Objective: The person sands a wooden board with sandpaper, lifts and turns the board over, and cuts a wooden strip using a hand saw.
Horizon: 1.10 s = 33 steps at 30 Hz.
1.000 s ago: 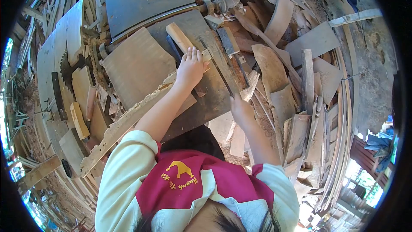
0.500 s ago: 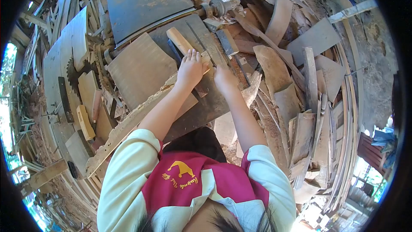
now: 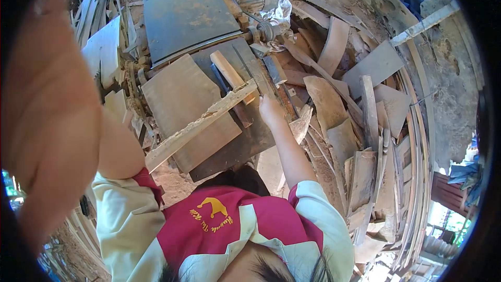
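Note:
My left hand (image 3: 57, 125) is raised very close to the camera at the left side, large and smeared, so its fingers cannot be made out. My right hand (image 3: 269, 110) is curled closed on the dark metal machine table (image 3: 255, 138), just beside the upper end of a rough-edged wooden strip (image 3: 203, 120); what its fingers hold, if anything, is hidden. The strip lies slantwise across a flat wooden board (image 3: 180, 91). Beyond the strip's upper end rests a light wooden block (image 3: 226, 68), with a dark bar (image 3: 219, 77) alongside it.
A bluish metal plate (image 3: 190, 13) forms the far part of the machine. Offcuts and curved wood pieces (image 3: 330, 94) are heaped to the right, beside long bent strips (image 3: 417, 177). Crumpled foil (image 3: 279, 14) lies near the shaft, and more scrap wood fills the left.
My left hand has left the wooden strip and block and come up close to the camera. My right hand stays by the strip's end. The view has shifted slightly.

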Tool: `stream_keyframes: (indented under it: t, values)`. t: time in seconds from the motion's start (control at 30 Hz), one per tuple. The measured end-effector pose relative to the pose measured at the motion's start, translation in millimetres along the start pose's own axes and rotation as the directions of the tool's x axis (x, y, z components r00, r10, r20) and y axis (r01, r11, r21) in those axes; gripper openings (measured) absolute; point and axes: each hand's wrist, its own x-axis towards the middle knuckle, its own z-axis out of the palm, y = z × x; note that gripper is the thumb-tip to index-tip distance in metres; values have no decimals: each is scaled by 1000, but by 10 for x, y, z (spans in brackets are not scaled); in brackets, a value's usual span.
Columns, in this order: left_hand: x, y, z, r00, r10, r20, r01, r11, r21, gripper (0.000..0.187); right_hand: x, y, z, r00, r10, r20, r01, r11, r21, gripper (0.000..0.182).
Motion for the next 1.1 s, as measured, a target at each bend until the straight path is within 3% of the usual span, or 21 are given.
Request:
stream_keyframes:
  t: [0.17,0.27,0.77,1.1]
  values:
    - [-79,322,42,999,36,-20,-35,999,28,100,-16,-32,-39,998,51,35,-51,999,1,32]
    - [-93,406,-299,998,49,-28,-47,998,53,100,-29,-45,-47,998,59,35,-59,998,5,32]
    - [-173,803,-876,994,77,-78,-56,970,238,100,87,66,117,1000,-3,-31,3,1000,-8,33]
    - [-217,942,-513,991,82,-107,-40,937,348,99,46,60,77,999,-19,-33,19,1000,1,33]
